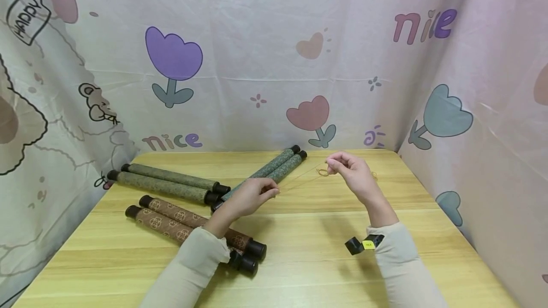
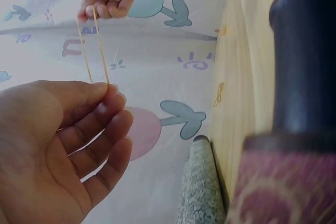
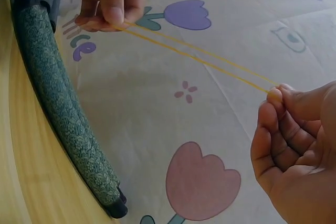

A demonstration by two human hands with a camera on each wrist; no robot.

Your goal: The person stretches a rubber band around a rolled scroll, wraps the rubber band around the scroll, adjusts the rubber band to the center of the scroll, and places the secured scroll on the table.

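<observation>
A thin yellow rubber band (image 3: 194, 57) is stretched into two nearly parallel strands between the hands, above the table. My left hand (image 1: 252, 196) pinches one end between thumb and fingertip, its other fingers loosely bent, as the left wrist view shows. Farther right, my right hand (image 1: 353, 175) pinches the opposite end. Beneath the left hand and forearm lies a brown patterned scroll (image 1: 162, 225) with black end knobs, rolled as two parallel rods. Just behind the left hand a blue-green scroll (image 1: 278, 163) lies slantwise, partly hidden by that hand.
An olive scroll (image 1: 158, 182) lies at the left back, its black knobs close to the blue-green scroll. More yellow rubber bands (image 2: 219, 94) lie on the wooden table (image 1: 299, 270), near the right hand. A printed curtain (image 1: 252, 61) hangs along the back and sides.
</observation>
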